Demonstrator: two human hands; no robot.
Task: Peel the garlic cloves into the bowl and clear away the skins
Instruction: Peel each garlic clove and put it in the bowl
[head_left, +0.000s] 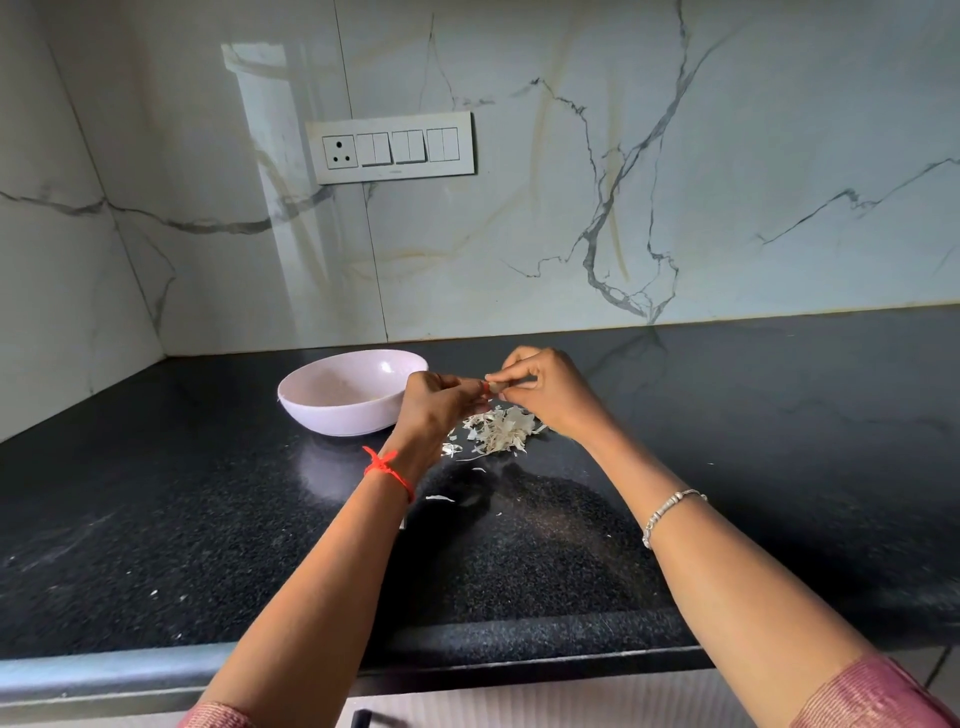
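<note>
A pale pink bowl (332, 410) stands on the black counter, left of my hands. Just right of it, my left hand (436, 402) and my right hand (545, 392) meet above the counter, and both pinch a small garlic clove (497, 387) between their fingertips. The clove is mostly hidden by the fingers. Directly below the hands lies a heap of white papery garlic skins (498, 431). What the bowl holds cannot be made out.
The black granite counter (779, 441) runs from a corner at the left to the right edge of view. A few loose skin scraps (440, 499) lie nearer the front edge. A marble wall with a switch panel (389, 148) stands behind.
</note>
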